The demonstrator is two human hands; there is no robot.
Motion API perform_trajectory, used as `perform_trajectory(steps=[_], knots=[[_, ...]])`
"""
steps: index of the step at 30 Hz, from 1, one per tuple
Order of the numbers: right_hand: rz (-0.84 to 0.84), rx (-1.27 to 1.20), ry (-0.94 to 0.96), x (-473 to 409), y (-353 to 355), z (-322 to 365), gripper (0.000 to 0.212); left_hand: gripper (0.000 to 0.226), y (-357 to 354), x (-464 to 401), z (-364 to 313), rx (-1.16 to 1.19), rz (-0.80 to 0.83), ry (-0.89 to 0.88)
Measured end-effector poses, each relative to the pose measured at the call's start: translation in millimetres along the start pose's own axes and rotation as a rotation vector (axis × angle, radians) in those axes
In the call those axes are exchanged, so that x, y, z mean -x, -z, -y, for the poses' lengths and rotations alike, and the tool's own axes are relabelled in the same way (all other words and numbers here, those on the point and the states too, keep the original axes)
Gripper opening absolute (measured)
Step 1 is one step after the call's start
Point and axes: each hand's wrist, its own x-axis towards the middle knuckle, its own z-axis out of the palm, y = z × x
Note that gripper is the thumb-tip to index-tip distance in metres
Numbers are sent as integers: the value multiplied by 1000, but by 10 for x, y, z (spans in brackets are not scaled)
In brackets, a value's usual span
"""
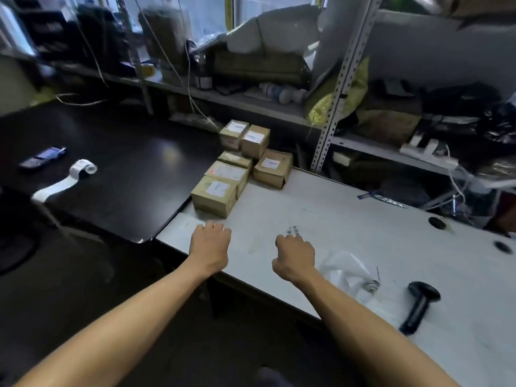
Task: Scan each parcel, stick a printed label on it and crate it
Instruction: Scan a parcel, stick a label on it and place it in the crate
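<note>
Several small brown cardboard parcels with white labels sit in a cluster at the left end of the white table (349, 219); the nearest parcel (215, 195) is just beyond my left hand. My left hand (210, 245) hovers over the table's near-left corner, fingers loosely curled down, holding nothing. My right hand (294, 255) hangs beside it over the table, fingers loosely curled, also holding nothing. A black handheld scanner (418, 305) lies on the table to the right. A strip of white printed labels (67, 177) curls on the dark table at left.
A dark table (125, 169) adjoins the white one on the left, with a phone (43, 157) on it. Crumpled clear plastic (351, 270) lies beside my right wrist. Cluttered metal shelving (340, 88) stands behind the tables. Two round cable holes mark the table's right end.
</note>
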Motion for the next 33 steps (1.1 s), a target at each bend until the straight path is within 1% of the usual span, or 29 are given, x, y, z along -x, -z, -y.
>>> perform_trajectory(steps=[2,6,9,13,17,20,23,25,27,29,31,33], knots=[[13,-6,25,-260,18,111,29,29,-19,-172,161,36,-4,32],[52,-34,49,-847,4,303,34,33,-135,-547,452,145,1,123],[65,-102,76,-1381,-1,498,44,33,-216,-896,689,268,5,210],[109,-294,94,-2140,-67,762,70,42,-372,-1458,1006,476,27,367],[145,-423,153,-2728,-252,961,109,53,-506,-1959,1251,771,130,529],[147,-472,207,-2990,-434,1039,122,59,-626,-2218,1321,993,199,620],[98,-553,182,-3043,-544,1066,119,60,-758,-2240,1326,1076,167,686],[91,-664,144,-2982,-538,1024,114,57,-839,-2168,1311,1131,71,698],[94,-734,122,-2827,-516,948,109,51,-896,-2069,1255,1242,-52,675],[74,-762,57,-2584,-506,873,108,51,-916,-1977,1154,1366,-107,654],[35,-817,-78,-2289,-518,827,106,62,-902,-1883,1007,1483,-50,635],[-9,-885,-225,-1979,-516,708,106,80,-855,-1809,758,1611,90,580]])
